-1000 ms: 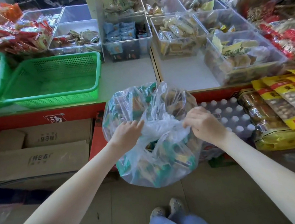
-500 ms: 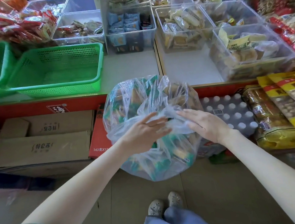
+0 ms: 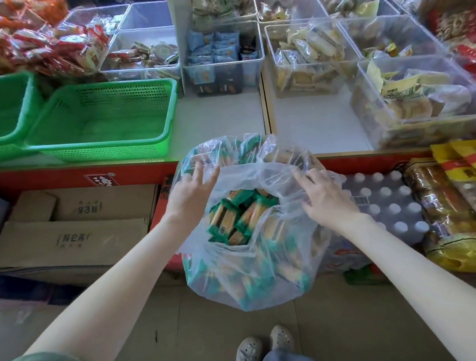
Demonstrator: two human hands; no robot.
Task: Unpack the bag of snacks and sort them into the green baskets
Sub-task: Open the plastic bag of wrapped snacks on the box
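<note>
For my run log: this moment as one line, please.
bag: open; left hand: on bag; right hand: on bag; snacks: inside; green baskets: empty

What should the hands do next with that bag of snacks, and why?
Probably the right hand should dip into the bag and grasp a few green packets. The bag's mouth gapes open, the left hand and the right lie spread on the plastic at either side, the packets are exposed, and the nearest green basket looks empty.
</note>
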